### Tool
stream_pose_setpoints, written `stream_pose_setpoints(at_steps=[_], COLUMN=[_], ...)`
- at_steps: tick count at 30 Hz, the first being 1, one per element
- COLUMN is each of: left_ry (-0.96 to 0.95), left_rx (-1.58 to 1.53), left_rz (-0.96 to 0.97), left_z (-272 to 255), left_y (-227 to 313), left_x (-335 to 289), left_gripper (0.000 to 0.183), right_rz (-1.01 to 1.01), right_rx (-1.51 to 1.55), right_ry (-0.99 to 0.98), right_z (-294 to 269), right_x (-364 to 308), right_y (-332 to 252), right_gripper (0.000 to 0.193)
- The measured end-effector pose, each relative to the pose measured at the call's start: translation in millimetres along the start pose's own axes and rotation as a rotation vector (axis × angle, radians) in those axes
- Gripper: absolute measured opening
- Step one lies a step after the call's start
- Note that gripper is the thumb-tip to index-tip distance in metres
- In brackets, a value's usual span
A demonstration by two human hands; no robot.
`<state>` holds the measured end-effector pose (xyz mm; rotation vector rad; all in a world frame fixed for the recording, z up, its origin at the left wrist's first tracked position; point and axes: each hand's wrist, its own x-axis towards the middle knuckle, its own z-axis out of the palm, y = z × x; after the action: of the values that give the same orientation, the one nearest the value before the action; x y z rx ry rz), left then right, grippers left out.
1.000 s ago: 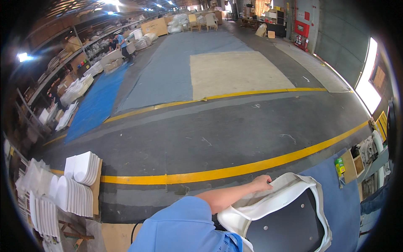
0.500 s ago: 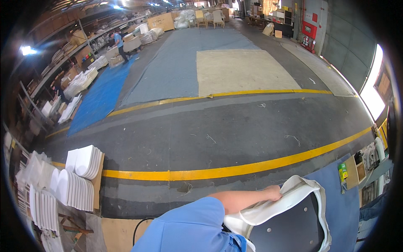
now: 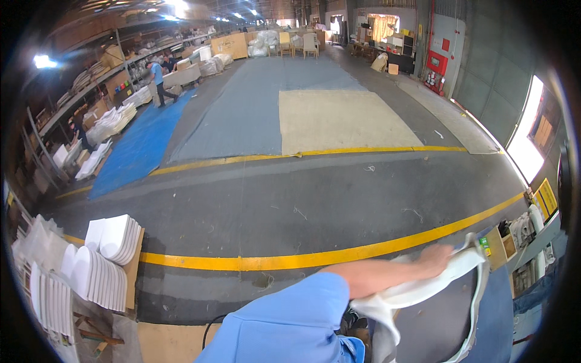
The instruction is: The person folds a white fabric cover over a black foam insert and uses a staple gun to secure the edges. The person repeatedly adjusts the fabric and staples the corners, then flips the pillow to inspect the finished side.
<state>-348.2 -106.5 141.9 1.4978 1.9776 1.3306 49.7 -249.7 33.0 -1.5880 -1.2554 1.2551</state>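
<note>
My left arm, in a light blue sleeve (image 3: 284, 314), reaches to the right across the work. My left hand (image 3: 434, 260) is at the far edge of a white cover (image 3: 417, 287); motion blurs its fingers, so their grip does not show. The cover's loose edge stands up around a dark grey panel (image 3: 439, 320), which has small round marks on its face. The panel rests on a blue-covered surface (image 3: 499, 314). No part of my right hand can be made out; my left arm and sleeve hide the area beside the panel's near left corner.
Stacked white curved panels (image 3: 100, 275) stand at the left. A black hose (image 3: 209, 330) loops beside my sleeve, over a tan board (image 3: 169, 342). At the right, a wooden box (image 3: 499, 245) sits next to metal parts. A yellow line (image 3: 242, 264) crosses the floor ahead.
My left hand has moved right along the cover's edge, toward its far right corner. The view has shifted slightly. In the background, the person in blue has changed stance.
</note>
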Motion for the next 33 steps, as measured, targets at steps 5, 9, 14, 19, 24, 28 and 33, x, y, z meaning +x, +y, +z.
stream_pose_setpoints(at_steps=[5,9,14,19,24,28,33], left_ry=[-0.023,-0.093,-0.136,-0.043,-0.109,-0.075,-0.054], left_rx=[0.247,0.495,0.437,0.281,0.153,0.077,0.019], left_rz=[0.509,0.750,0.958,0.779,0.665,0.673,0.784], left_z=[-50,-51,-18,-44,-49,-51,-49], left_y=[140,215,226,177,188,213,226], left_x=[49,35,-22,-20,-29,-44,-66], left_gripper=[0.012,0.012,0.013,0.015,0.008,0.023,0.021], right_rz=[0.073,0.179,-0.104,0.229,-0.206,-0.425,-0.451], right_rx=[0.437,0.702,-0.055,0.274,0.404,0.450,0.595], right_ry=[-0.033,-0.176,-0.289,-0.301,-0.106,-0.149,-0.343], right_z=[66,110,46,20,-26,-20,-19], right_x=[-18,-18,0,-41,-47,-65,-82], right_y=[8,5,62,-19,-97,-186,-240], right_gripper=[0.046,0.045,0.039,0.041,0.038,0.013,0.024])
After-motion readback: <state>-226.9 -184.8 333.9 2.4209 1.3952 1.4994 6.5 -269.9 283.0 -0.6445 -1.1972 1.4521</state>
